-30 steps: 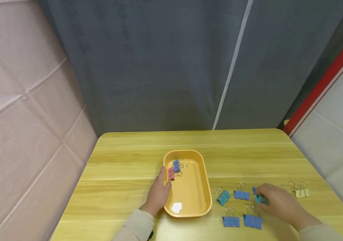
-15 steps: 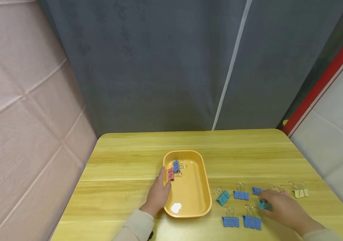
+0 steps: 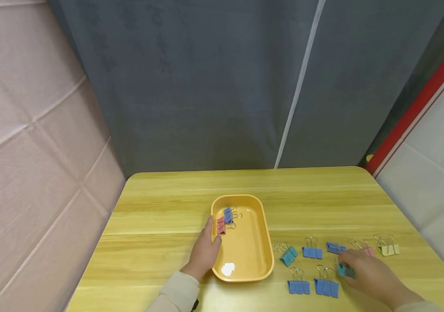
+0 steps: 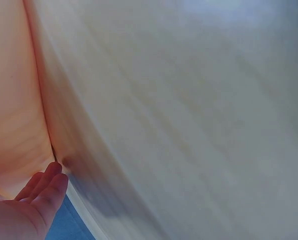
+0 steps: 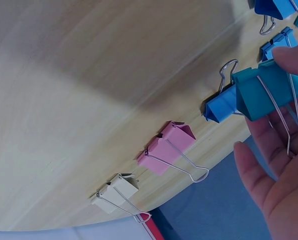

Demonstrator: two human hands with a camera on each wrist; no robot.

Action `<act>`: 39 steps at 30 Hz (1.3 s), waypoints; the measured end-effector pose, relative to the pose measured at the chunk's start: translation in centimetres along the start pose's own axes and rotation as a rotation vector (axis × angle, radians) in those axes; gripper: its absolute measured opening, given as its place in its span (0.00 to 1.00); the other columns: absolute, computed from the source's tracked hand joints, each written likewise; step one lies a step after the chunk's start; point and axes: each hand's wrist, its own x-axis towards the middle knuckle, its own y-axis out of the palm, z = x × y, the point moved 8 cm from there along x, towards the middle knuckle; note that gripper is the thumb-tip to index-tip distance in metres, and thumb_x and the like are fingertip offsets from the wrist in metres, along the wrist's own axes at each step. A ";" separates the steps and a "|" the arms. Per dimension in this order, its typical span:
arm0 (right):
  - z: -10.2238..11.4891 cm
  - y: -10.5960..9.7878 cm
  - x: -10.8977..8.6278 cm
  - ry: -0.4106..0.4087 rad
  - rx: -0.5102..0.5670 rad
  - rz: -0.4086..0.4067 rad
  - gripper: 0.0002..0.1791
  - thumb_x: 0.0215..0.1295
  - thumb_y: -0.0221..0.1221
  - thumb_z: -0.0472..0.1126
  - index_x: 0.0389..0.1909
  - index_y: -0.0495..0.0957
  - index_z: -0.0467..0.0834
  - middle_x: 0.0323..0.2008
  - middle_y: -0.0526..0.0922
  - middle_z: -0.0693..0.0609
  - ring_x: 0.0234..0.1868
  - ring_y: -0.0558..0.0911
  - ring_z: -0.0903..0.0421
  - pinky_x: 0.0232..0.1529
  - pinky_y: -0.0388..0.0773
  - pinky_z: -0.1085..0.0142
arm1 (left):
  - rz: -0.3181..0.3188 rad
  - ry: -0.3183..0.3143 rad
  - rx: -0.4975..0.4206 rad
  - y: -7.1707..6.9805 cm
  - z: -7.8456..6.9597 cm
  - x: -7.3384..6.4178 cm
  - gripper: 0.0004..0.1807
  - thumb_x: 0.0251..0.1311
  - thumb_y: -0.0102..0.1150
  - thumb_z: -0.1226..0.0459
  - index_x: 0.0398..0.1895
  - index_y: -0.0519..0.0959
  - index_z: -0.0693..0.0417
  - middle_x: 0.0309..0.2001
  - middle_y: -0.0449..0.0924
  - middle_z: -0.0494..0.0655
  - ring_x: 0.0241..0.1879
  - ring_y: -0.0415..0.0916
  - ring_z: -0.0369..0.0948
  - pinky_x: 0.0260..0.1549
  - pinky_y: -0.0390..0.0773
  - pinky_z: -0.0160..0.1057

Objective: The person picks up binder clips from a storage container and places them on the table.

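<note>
My left hand [image 3: 202,255] grips the left side of a yellow tray [image 3: 266,242], its thumb over the rim and fingers along the outer wall. Inside the tray lie a blue binder clip [image 3: 228,215] and a pink binder clip [image 3: 221,225]. Over the table's right part, my right hand [image 3: 371,275] pinches a teal binder clip [image 5: 261,92] by its body, thumb on the near face. Just beyond that hand are another blue clip [image 3: 335,247], a second pink clip [image 5: 166,145] and a cream clip [image 5: 116,192]. The fingers partly hide the held clip in the head view.
Between tray and right hand lie a second teal clip [image 3: 289,256] and several blue clips, one at the front [image 3: 326,287] beside the fingers. The wooden table [image 3: 159,216] meets a dark curtain [image 3: 206,86] behind, with pale cloth [image 3: 30,173] on the left.
My right hand has shifted slightly right and toward me with the teal binder clip, exposing the blue and pink clips behind it. The left hand and tray stay essentially in place.
</note>
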 end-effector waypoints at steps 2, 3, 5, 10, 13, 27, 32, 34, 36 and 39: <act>0.3 -0.1 0.0 -0.030 0.001 -0.025 0.18 0.39 0.74 0.38 0.31 0.76 0.51 0.28 0.67 0.70 0.28 0.61 0.72 0.26 0.69 0.72 | 0.000 0.001 0.000 0.0 0.0 0.0 0.35 0.70 0.48 0.61 0.76 0.49 0.56 0.72 0.57 0.62 0.69 0.57 0.60 0.67 0.59 0.58; 0.4 -0.2 -0.1 -0.044 0.005 -0.035 0.19 0.38 0.74 0.38 0.31 0.76 0.50 0.28 0.66 0.70 0.28 0.61 0.72 0.25 0.67 0.74 | 0.001 0.004 0.001 0.0 -0.1 0.0 0.35 0.70 0.48 0.61 0.76 0.49 0.56 0.72 0.57 0.62 0.69 0.57 0.60 0.67 0.58 0.58; 0.7 -0.2 -0.1 -0.072 0.016 -0.050 0.19 0.38 0.74 0.38 0.31 0.76 0.49 0.28 0.65 0.70 0.28 0.59 0.72 0.24 0.63 0.75 | 0.002 0.006 0.000 0.0 -0.1 -0.1 0.35 0.70 0.48 0.62 0.76 0.49 0.57 0.72 0.57 0.62 0.69 0.57 0.60 0.67 0.58 0.58; 1.1 -0.2 -0.4 -0.092 0.005 -0.066 0.19 0.37 0.74 0.37 0.32 0.77 0.49 0.30 0.68 0.68 0.28 0.60 0.73 0.22 0.64 0.75 | 0.002 0.008 0.001 -0.1 -0.3 -0.1 0.35 0.70 0.48 0.62 0.76 0.49 0.57 0.71 0.57 0.62 0.68 0.57 0.60 0.67 0.59 0.58; 1.1 -0.1 -0.5 -0.090 -0.001 -0.062 0.19 0.38 0.74 0.37 0.32 0.77 0.49 0.31 0.70 0.66 0.28 0.60 0.72 0.22 0.64 0.75 | 0.002 0.004 0.008 -0.1 -0.2 -0.1 0.35 0.70 0.47 0.62 0.76 0.49 0.57 0.71 0.57 0.62 0.68 0.58 0.60 0.67 0.59 0.58; 0.0 1.7 -1.7 0.011 0.121 0.119 0.12 0.52 0.66 0.35 0.33 0.76 0.52 0.32 0.69 0.65 0.25 0.62 0.73 0.21 0.68 0.74 | -0.003 0.004 0.014 0.0 -0.1 0.0 0.35 0.70 0.48 0.61 0.76 0.49 0.56 0.71 0.58 0.62 0.68 0.58 0.60 0.67 0.59 0.58; 0.0 2.0 -2.0 0.043 0.134 0.132 0.13 0.51 0.65 0.35 0.32 0.75 0.55 0.30 0.67 0.66 0.24 0.61 0.72 0.21 0.65 0.74 | -0.001 -0.001 0.013 0.0 -0.1 0.0 0.35 0.70 0.48 0.61 0.76 0.49 0.56 0.71 0.58 0.62 0.68 0.58 0.60 0.67 0.59 0.58; -0.1 2.1 -2.1 0.049 0.129 0.138 0.14 0.50 0.65 0.35 0.32 0.75 0.55 0.29 0.67 0.67 0.23 0.61 0.72 0.21 0.65 0.74 | -0.001 -0.002 0.012 0.0 -0.1 -0.1 0.35 0.70 0.48 0.61 0.76 0.49 0.56 0.71 0.57 0.62 0.68 0.58 0.60 0.67 0.59 0.58; -0.2 2.3 -2.2 0.049 0.125 0.142 0.14 0.49 0.65 0.34 0.32 0.75 0.56 0.28 0.66 0.68 0.24 0.61 0.71 0.21 0.64 0.73 | -0.001 -0.002 0.014 0.0 -0.1 -0.1 0.35 0.70 0.48 0.61 0.76 0.49 0.56 0.71 0.57 0.62 0.68 0.58 0.60 0.67 0.59 0.58; -0.3 2.5 -2.3 0.051 0.110 0.153 0.16 0.46 0.64 0.33 0.30 0.74 0.57 0.28 0.65 0.68 0.24 0.61 0.71 0.21 0.63 0.73 | -0.002 0.000 0.013 0.0 -0.1 -0.1 0.35 0.70 0.47 0.61 0.76 0.49 0.56 0.71 0.57 0.62 0.68 0.58 0.60 0.67 0.59 0.58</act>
